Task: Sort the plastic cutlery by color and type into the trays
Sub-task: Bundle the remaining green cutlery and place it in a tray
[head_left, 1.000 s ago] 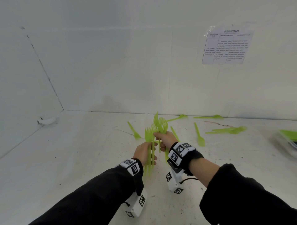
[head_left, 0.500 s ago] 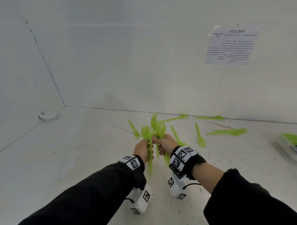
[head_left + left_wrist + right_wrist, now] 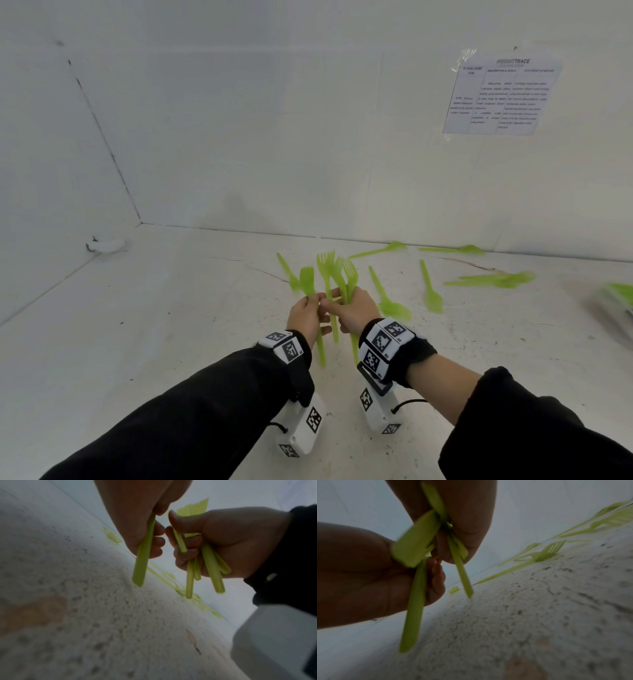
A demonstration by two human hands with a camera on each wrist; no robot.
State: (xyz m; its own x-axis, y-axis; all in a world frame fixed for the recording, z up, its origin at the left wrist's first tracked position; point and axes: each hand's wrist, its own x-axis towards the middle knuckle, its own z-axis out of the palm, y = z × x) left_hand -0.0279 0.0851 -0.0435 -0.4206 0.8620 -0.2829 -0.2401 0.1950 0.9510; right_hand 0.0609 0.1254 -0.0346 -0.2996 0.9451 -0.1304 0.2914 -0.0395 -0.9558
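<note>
My left hand [image 3: 306,317] pinches one green fork [image 3: 307,278] upright; my right hand [image 3: 356,310] fists a fork bundle [image 3: 337,274], tines up, likely to stack by type. Loose cutlery [image 3: 432,294] litters the tabletop [image 3: 171,325]; tray [image 3: 616,301] far right.

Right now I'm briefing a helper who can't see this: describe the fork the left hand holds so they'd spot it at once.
Start at the two wrists with black-and-white marker bands over the white table. The left hand pinches one green fork, tines up, handle hanging below the fingers. It stands alone, while the right hand beside it grips a bundle of forks, and the other cutlery lies flat.
</note>
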